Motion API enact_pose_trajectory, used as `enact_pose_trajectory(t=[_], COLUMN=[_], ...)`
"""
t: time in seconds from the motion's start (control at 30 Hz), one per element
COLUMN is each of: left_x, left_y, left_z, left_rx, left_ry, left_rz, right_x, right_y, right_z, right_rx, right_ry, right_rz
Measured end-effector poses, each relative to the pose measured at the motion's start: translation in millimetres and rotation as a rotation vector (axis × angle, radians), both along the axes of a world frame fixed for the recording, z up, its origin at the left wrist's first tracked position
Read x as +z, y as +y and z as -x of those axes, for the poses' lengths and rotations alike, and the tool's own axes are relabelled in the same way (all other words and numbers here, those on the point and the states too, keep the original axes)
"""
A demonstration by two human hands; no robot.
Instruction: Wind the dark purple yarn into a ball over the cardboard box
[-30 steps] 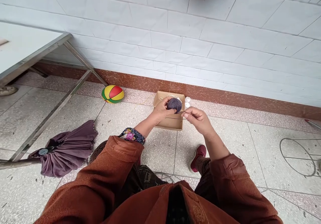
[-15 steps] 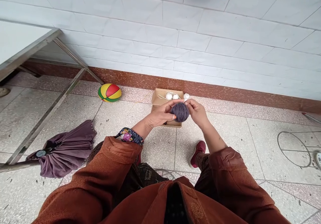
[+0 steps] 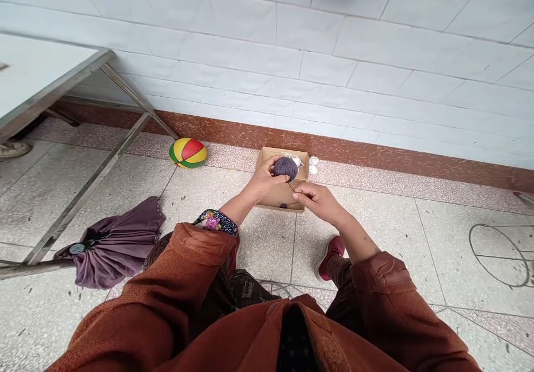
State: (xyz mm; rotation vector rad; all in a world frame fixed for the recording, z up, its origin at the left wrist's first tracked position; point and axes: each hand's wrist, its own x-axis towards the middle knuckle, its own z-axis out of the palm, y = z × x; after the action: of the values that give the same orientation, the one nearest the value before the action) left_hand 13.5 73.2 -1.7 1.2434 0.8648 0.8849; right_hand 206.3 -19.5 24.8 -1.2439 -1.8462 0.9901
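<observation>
"What's closest?"

"The rust-brown jacket (image 3: 258, 336), its cuffs pushed back from both wrists. Past it come the person's two hands."

"How is the left hand (image 3: 263, 182) set?"

"Curled round a ball of dark purple yarn (image 3: 285, 168), thumb below and fingers behind, so the ball is held up over the cardboard box (image 3: 278, 195)."

"And the right hand (image 3: 317, 199)?"

"Lower and a little to the right, thumb and forefinger pinching the dark strand (image 3: 291, 187) that runs down from the ball. The other fingers are folded in, and the hands are near each other but apart."

"What lies on the floor beneath?"

"A red shoe (image 3: 329, 255) shows below the right forearm. Level with it, a folded purple umbrella (image 3: 120, 244) lies at the left and a wire hoop (image 3: 470, 244) at the far right."

"And the box?"

"Open, just beyond the feet. A small dark lump (image 3: 283, 206) sits by its near edge, and white yarn (image 3: 297, 161) shows in its far part, partly hidden by the purple ball. White balls (image 3: 313, 161) rest just outside its right side."

"Farther back?"

"A yellow, red and green ball (image 3: 188, 153) near a metal-framed table (image 3: 45, 83), then the brown skirting (image 3: 233, 133) and the white tiled wall (image 3: 354, 44)."
</observation>
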Motion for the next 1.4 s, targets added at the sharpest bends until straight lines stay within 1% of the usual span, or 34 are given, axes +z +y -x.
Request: enact_pose_trajectory(t=[0.17, 0.2, 0.27, 0.33, 0.4, 0.47, 0.5, 0.63, 0.7, 0.77, 0.9, 1.0, 1.07, 1.13, 1.2, 1.27, 1.33, 1.4], left_x=[-1.6, -2.0, -2.4, -1.3, 2.2, 8.0, 11.4, 21.8, 22.7, 21.0, 14.6, 8.8, 4.5, 0.3, -2.7, -4.2, -4.2, -2.8], left_y=[-6.6, -8.8, -13.5, -17.8, -21.1, -23.5, -24.4, -25.5, -24.1, -21.3, -13.3, -7.5, -4.7, -3.4, -4.6, -8.7, -15.4, -23.5], left_z=[-1.8, -2.3, -3.0, -3.1, -2.8, -2.2, -1.8, 0.8, 1.9, 2.5, 2.7, 2.7, 2.0, 0.6, -1.4, -3.5, -5.4, -6.5], left_rx=[-0.119, -0.159, -0.261, -0.377, -0.492, -0.561, -0.572, -0.535, -0.467, -0.363, -0.181, -0.076, -0.016, 0.029, 0.018, -0.063, -0.170, -0.286], left_ry=[0.144, 0.160, 0.159, 0.099, -0.012, -0.155, -0.220, -0.365, -0.405, -0.438, -0.447, -0.395, -0.310, -0.197, -0.082, 0.012, 0.067, 0.066], left_rz=[-0.154, -0.160, -0.121, -0.056, -0.007, 0.032, 0.049, 0.144, 0.204, 0.232, 0.221, 0.190, 0.164, 0.123, 0.064, -0.015, -0.078, -0.076], right_x=[13.5, 14.2, 13.6, 10.9, 6.8, 1.8, -0.9, -11.6, -16.2, -20.0, -25.7, -25.4, -20.5, -11.9, -1.7, 6.9, 11.6, 11.9], right_y=[-1.5, -0.3, 3.1, 7.5, 12.0, 15.8, 17.3, 20.1, 19.7, 18.3, 13.5, 8.9, 5.3, 1.5, -1.2, -1.3, 1.5, 6.4], right_z=[-10.7, -12.8, -16.7, -19.9, -22.1, -23.0, -22.9, -19.2, -15.8, -12.1, -4.5, 0.8, 3.1, 3.2, 0.4, -4.7, -10.9, -16.6], right_rx=[-0.101, -0.135, -0.225, -0.330, -0.404, -0.428, -0.424, -0.384, -0.357, -0.327, -0.272, -0.201, -0.103, -0.015, 0.011, -0.029, -0.120, -0.244], right_ry=[0.167, 0.193, 0.229, 0.237, 0.217, 0.193, 0.184, 0.137, 0.089, 0.032, -0.108, -0.207, -0.194, -0.108, 0.007, 0.123, 0.214, 0.254], right_rz=[0.010, 0.000, -0.026, -0.054, -0.066, -0.048, -0.025, 0.103, 0.150, 0.167, 0.132, 0.074, 0.028, 0.003, 0.013, 0.028, 0.016, -0.010])
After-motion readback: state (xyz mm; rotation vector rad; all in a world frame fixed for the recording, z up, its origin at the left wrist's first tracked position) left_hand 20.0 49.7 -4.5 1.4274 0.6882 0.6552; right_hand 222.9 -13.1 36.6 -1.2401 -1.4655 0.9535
